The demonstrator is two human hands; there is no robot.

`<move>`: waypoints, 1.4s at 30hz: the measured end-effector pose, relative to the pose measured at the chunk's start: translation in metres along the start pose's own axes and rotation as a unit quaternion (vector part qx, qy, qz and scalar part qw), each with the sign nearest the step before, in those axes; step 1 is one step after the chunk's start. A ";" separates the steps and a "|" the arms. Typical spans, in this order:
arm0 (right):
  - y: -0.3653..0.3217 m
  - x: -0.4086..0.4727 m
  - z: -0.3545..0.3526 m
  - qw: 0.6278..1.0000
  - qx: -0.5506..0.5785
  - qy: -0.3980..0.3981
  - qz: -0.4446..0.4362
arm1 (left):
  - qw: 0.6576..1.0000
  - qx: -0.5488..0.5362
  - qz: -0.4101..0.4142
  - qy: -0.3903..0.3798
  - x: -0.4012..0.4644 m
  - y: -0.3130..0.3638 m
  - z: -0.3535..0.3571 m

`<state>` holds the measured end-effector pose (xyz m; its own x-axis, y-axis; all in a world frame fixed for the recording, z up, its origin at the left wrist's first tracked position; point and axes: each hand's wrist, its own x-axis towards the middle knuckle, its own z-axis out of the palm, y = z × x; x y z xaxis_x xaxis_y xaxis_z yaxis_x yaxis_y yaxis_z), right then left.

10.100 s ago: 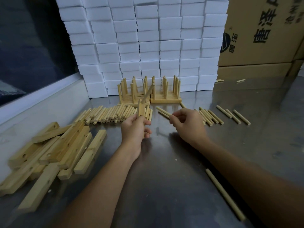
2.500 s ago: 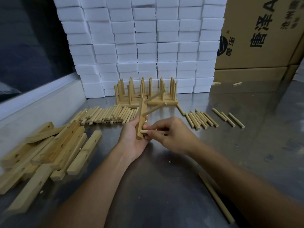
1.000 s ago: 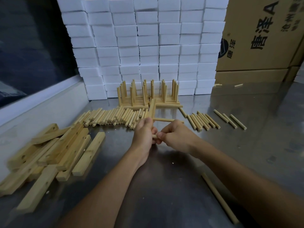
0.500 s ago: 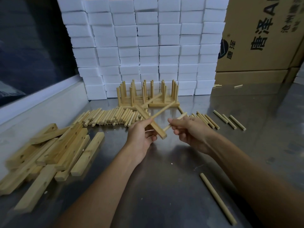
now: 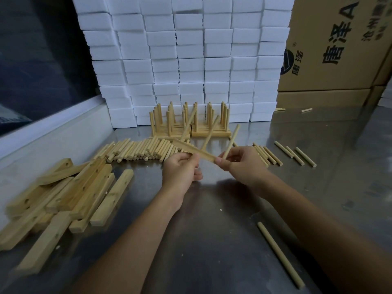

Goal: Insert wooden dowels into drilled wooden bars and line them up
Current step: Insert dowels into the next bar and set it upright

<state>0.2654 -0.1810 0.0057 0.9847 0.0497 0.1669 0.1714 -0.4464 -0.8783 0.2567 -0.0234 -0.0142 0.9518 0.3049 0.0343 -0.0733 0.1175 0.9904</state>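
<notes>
I'm at a packing workshop bench: steel table (image 5: 212,240), stacked white foam blocks (image 5: 186,60), printed shipping cartons (image 5: 331,49) behind

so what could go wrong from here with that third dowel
The left hand holds the bar in mid-air while the right hand pinches a dowel at its end; it may enter tilted and jam. The two dowels already in could work loose. The bar could slip.

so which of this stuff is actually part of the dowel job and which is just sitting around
In the job:
- drilled bar held by left hand
- dowel pinched by right hand
- loose dowels
- bar pile
- finished bars

Lying about:
- white blocks
- cardboard boxes
</notes>
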 end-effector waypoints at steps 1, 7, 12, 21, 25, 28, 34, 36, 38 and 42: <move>0.001 0.002 -0.003 1.000 -0.013 0.015 -0.009 | 1.000 0.023 0.012 0.012 0.001 -0.001 -0.001; 0.011 0.029 -0.021 0.994 -0.085 0.067 -0.032 | 0.976 0.197 0.090 0.026 -0.001 -0.003 -0.004; 0.019 0.067 -0.033 0.985 -0.139 0.103 -0.029 | 0.973 0.214 0.077 0.022 0.002 -0.006 -0.002; 0.048 0.128 -0.062 0.980 -0.155 0.127 0.014 | 0.968 0.246 0.048 0.019 0.014 -0.006 0.005; 0.053 0.146 -0.053 0.973 -0.175 0.151 -0.014 | 0.965 0.256 0.058 0.018 0.014 -0.007 0.007; 0.053 0.161 -0.047 0.972 -0.183 0.141 -0.040 | 0.964 0.257 0.058 0.022 0.013 -0.009 0.006; 0.057 0.185 -0.032 0.966 -0.214 0.116 -0.093 | 0.964 0.256 0.059 0.030 0.015 -0.010 0.008; 0.059 0.190 -0.028 0.968 -0.208 0.102 -0.094 | 0.964 0.257 0.061 0.033 0.015 -0.010 0.008; 0.060 0.193 -0.025 0.975 -0.189 0.081 -0.091 | 0.963 0.259 0.063 0.037 0.015 -0.011 0.008; 0.058 0.196 -0.020 0.978 -0.184 0.066 -0.075 | 0.964 0.257 0.065 0.038 0.015 -0.011 0.009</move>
<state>0.4674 -0.2153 -0.0038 0.9326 0.0338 0.3593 0.2667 -0.7353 -0.6231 0.2746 -0.0282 -0.0231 0.9189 0.3556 0.1710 -0.0141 -0.4036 0.9148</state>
